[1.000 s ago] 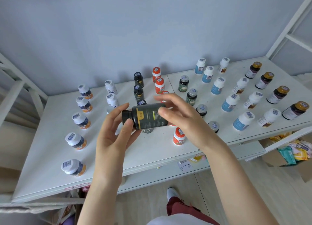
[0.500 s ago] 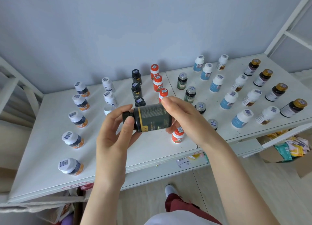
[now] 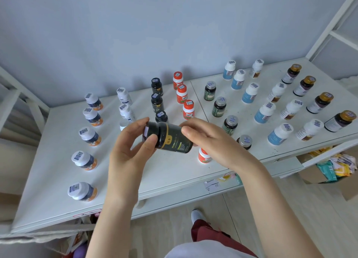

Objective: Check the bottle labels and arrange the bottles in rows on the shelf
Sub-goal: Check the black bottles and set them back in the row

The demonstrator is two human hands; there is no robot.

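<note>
1. Hands are sharing one load: you are holding the black bottle (image 3: 170, 137) on its side, above the front middle of the shelf (image 3: 48, 180), with its label facing up toward you.
2. Your left hand (image 3: 127, 151) is gripping the cap end, thumb and fingers curled round it.
3. Your right hand (image 3: 209, 141) is pinching the base end, its fingertips (image 3: 188, 131) bending over the top, and it is carrying nothing else.
4. Three matching bottles, the black row (image 3: 157, 103), are standing on the shelf toward its back middle. I am reading the free spot at the front of that line as where this one is heading.
5. Here is where it is getting risky: an orange-and-white bottle (image 3: 203, 157) is standing on the shelf right under your right wrist, so lowering straight down is likely asking for a knock.
6. A silver-capped bottle (image 3: 245, 141) is sitting close to the shelf's front edge, and a sweeping forearm could be sending it to the floor.
7. You are gripping a cap, not a body. Any twisting while reading could be loosening it, and letting go with the right hand first could be tipping the bottle out onto the rows on the shelf.
</note>
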